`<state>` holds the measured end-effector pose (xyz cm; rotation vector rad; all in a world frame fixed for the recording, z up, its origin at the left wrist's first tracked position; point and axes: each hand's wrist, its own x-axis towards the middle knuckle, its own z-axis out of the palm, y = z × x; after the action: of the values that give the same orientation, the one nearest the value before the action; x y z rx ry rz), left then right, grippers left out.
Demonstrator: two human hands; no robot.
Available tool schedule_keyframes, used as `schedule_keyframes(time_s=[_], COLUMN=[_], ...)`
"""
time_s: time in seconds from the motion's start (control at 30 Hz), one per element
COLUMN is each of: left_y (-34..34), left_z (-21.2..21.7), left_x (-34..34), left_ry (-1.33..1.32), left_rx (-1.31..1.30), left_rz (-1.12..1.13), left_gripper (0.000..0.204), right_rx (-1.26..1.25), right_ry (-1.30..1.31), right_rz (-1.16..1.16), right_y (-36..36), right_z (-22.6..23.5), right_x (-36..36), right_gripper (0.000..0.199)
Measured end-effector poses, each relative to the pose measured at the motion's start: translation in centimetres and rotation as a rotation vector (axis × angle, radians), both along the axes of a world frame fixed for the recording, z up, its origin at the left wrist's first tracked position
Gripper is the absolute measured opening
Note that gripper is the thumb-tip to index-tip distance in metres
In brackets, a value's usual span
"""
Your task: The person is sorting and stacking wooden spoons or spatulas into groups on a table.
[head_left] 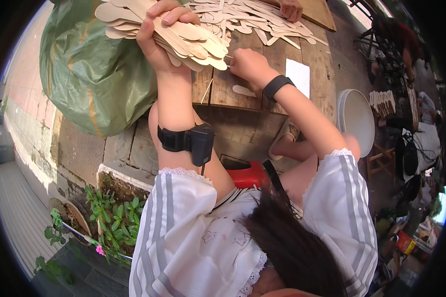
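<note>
My left hand [156, 37] is raised and grips a thick fanned stack of flat wooden spoon-shaped sticks [183, 37]. My right hand [248, 64] is closed by the end of that stack, pinching a thin wooden stick [228, 60] at its tip. Both hands hover over a wooden plank table [233, 86]. One loose wooden spoon blank [243, 90] lies on the table under my right wrist. A large heap of the same wooden pieces [252, 20] covers the far part of the table.
A big green sack [89, 74] bulges at the left of the table. A white card [298, 76] lies at the right. Another person's hand [291, 9] rests on the far heap. White round trays [357, 119] stand right; potted plants [109, 218] lower left.
</note>
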<state>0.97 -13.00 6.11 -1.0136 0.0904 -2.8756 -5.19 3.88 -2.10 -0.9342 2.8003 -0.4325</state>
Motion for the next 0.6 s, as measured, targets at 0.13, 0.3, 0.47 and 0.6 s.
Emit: schedule_keyframes(time_s=[0.13,0.3,0.47,0.6], left_y=[-0.2,-0.5,0.2,0.2], left_z=[-0.1,-0.2,0.0,-0.2], left_x=[0.0,-0.1,0.3,0.2], left_ry=[0.007,-0.003,-0.019,-0.017], left_rx=[-0.003,0.001,-0.005,-0.017], left_rz=[0.006,0.020,0.131,0.126], left_gripper=[0.044,0.044,0.045,0.045], right_rx=[0.075,-0.069,-0.058,0.010], right_ry=[0.094,-0.196,-0.158,-0.071], right_rz=[0.085,0.103,0.094,0.112], right_y=[-0.2,1.7,3.1,3.3], right_z=[0.0,1.5,3.4,2.9], right_x=[0.0,0.7,3.2,4.9], right_gripper=[0.016,0.018,0.024,0.041])
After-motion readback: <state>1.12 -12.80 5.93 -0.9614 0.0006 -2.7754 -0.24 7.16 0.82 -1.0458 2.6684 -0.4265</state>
